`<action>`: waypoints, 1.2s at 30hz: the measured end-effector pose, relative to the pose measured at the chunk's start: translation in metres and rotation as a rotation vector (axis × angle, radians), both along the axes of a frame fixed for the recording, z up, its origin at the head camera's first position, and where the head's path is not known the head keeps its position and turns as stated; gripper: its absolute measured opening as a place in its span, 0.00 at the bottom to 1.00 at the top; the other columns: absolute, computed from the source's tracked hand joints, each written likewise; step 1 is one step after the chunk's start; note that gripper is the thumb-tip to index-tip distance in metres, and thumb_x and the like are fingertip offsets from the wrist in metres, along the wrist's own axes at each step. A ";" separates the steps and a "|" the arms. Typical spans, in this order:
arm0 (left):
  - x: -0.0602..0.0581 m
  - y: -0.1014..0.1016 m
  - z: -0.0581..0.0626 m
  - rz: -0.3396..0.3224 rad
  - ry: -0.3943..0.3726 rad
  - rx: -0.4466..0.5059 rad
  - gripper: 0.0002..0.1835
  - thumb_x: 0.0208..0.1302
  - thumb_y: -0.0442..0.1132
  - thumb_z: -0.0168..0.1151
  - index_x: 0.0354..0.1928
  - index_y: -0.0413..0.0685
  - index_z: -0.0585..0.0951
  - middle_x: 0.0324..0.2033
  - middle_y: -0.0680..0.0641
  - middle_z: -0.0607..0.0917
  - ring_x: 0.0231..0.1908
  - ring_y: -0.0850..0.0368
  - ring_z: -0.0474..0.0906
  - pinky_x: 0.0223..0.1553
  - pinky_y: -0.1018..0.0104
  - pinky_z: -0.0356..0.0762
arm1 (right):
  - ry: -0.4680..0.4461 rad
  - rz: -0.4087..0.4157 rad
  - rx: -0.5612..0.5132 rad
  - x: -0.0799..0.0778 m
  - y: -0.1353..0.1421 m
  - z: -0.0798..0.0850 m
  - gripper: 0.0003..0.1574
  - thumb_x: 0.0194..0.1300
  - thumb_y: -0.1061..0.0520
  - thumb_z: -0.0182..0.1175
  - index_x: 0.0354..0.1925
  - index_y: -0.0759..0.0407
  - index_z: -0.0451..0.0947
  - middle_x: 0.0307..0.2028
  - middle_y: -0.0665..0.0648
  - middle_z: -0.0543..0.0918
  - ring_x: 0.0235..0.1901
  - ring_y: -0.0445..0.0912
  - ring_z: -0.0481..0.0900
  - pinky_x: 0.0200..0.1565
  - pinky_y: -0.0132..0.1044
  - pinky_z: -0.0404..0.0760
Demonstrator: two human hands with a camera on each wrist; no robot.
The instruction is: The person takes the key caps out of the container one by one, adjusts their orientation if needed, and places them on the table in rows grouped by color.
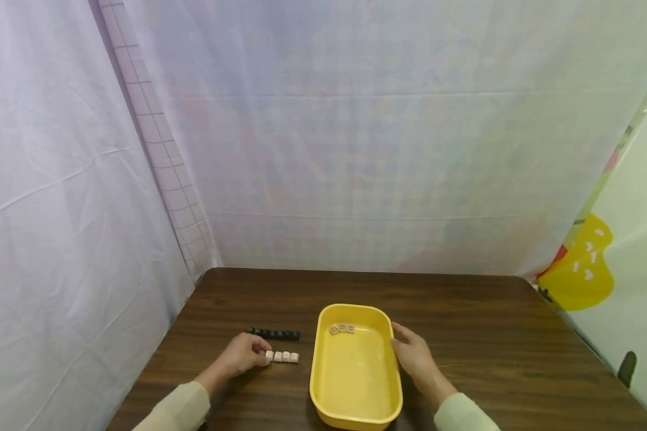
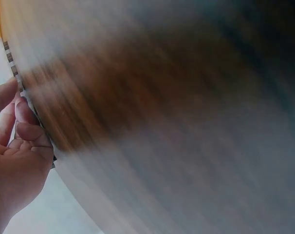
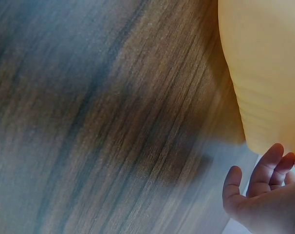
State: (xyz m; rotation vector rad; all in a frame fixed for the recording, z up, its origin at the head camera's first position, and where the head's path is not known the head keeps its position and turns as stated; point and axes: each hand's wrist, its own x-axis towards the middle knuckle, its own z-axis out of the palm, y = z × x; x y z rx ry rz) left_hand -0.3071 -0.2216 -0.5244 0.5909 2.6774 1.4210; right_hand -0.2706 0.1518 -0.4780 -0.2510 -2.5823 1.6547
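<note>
Small white blocks with faint marks point(image 1: 286, 357) stand in a short row left of a yellow tub point(image 1: 317, 383). My left hand point(image 1: 241, 354) is at the row's left end, thumb and fingertips pinching the leftmost white block point(image 1: 269, 355). Just behind runs a row of small black blocks point(image 1: 272, 334), its left end close to my knuckles. In the left wrist view the left hand point(image 2: 21, 161) partly hides the row. My right hand point(image 1: 416, 358) rests against the tub's right side, fingers loosely bent at the outer wall point(image 3: 264, 97). Three beige blocks with dark markings point(image 1: 342, 328) lie inside the tub's far end.
A dark wood-grain table point(image 1: 480, 335) carries everything. White curtains point(image 1: 356, 149) hang behind its far edge and along the left. On the right hangs a pale sheet with a yellow printed shape point(image 1: 582, 269).
</note>
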 end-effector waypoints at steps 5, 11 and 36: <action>0.000 0.001 -0.001 -0.004 -0.007 0.002 0.10 0.47 0.25 0.72 0.34 0.34 0.85 0.22 0.52 0.81 0.25 0.60 0.73 0.25 0.71 0.71 | 0.002 0.000 -0.003 0.001 -0.001 0.001 0.31 0.70 0.64 0.50 0.69 0.71 0.64 0.67 0.76 0.64 0.68 0.68 0.59 0.67 0.62 0.56; 0.000 0.001 0.001 -0.006 -0.012 0.001 0.11 0.47 0.26 0.73 0.36 0.35 0.84 0.24 0.52 0.80 0.26 0.60 0.73 0.27 0.69 0.72 | 0.005 0.002 -0.010 0.001 -0.001 0.001 0.31 0.70 0.64 0.50 0.69 0.71 0.64 0.67 0.77 0.63 0.68 0.69 0.58 0.66 0.62 0.57; -0.017 0.075 0.056 0.016 0.042 0.041 0.14 0.64 0.39 0.68 0.50 0.42 0.84 0.35 0.52 0.83 0.37 0.57 0.78 0.38 0.60 0.79 | 0.007 0.017 -0.018 0.001 -0.001 -0.001 0.30 0.71 0.64 0.49 0.69 0.72 0.64 0.63 0.77 0.69 0.58 0.62 0.71 0.61 0.58 0.68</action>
